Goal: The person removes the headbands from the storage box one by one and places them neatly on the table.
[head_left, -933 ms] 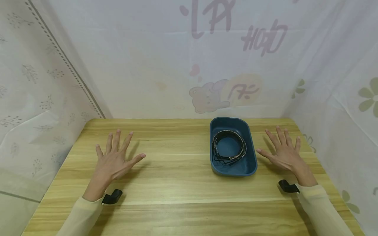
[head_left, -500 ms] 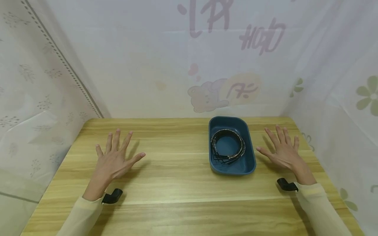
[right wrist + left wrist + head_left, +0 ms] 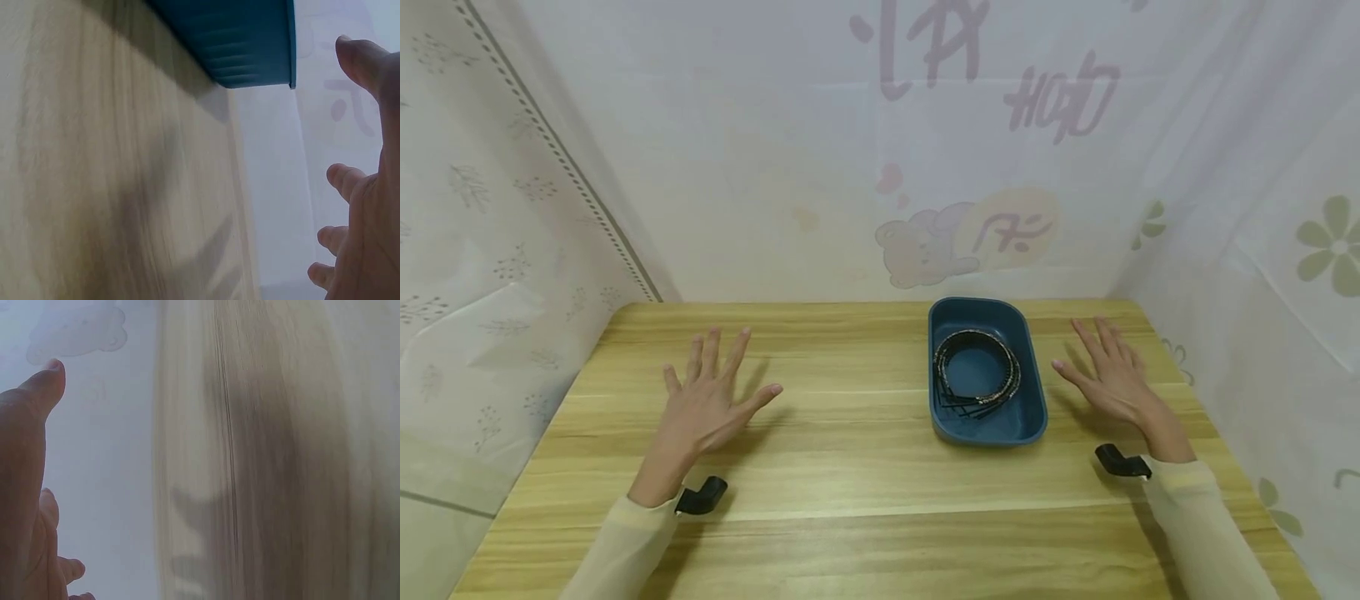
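Observation:
In the head view a blue rectangular bin (image 3: 1032,421) stands on the table, right of the middle. Inside it lies a ring-shaped bundle of thin, dark, speckled bands (image 3: 1013,379) with black ends, much like headbands. My left hand (image 3: 703,408) hovers over the table's left part, fingers spread, holding nothing. To the right of the bin, my right hand (image 3: 1116,385) hovers with its fingers extended, also holding nothing; its thumb points towards the bin without touching it. The right wrist view catches the bin's outer wall (image 3: 250,47) beyond the thumb. In the left wrist view only the hand's edge shows.
The wooden table (image 3: 835,467) spreads beneath both hands. A pale printed cloth (image 3: 760,167) hangs along its back edge, and more cloth encloses the left and right sides. Each wrist carries a small black camera mount (image 3: 702,497).
My left hand has shifted slightly to the right. My right hand has turned a little, its outer fingers now blurred and partly overlapping. The bin and bands have stayed in place on the table.

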The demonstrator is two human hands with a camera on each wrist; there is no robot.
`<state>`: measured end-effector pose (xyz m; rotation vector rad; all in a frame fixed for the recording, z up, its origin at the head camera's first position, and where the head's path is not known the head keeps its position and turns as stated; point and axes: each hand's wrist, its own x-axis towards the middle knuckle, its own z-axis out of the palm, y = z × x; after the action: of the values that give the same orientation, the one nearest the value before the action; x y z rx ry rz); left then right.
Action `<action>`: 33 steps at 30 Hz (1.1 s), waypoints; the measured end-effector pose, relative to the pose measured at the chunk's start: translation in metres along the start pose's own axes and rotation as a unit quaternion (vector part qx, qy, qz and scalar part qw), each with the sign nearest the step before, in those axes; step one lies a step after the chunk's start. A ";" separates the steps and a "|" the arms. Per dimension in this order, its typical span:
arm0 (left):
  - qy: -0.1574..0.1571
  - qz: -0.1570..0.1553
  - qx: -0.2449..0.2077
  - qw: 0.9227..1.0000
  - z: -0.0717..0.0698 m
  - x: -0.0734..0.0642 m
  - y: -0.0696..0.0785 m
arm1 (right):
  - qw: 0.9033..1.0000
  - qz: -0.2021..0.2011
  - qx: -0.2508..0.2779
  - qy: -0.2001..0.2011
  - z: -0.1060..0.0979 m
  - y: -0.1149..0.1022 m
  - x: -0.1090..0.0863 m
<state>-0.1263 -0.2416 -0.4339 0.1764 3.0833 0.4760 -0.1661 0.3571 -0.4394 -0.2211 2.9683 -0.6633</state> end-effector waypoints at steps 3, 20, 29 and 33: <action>-0.003 0.002 -0.004 1.000 0.001 0.001 0.004 | 1.000 -0.004 0.017 -0.003 0.000 -0.002 0.003; -0.003 0.017 -0.060 0.998 0.013 0.013 0.030 | 0.989 -0.039 0.143 -0.006 -0.002 -0.009 0.013; 0.005 0.028 -0.094 0.995 0.019 0.018 0.043 | 0.977 -0.033 0.205 -0.039 0.003 -0.019 0.017; 0.008 0.036 -0.115 0.993 0.019 0.021 0.049 | 0.973 -0.022 0.225 -0.054 0.004 -0.020 0.017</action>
<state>-0.1415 -0.1870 -0.4376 0.2792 3.0123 0.8337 -0.1804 0.3351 -0.4355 -0.2731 2.6270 -1.2559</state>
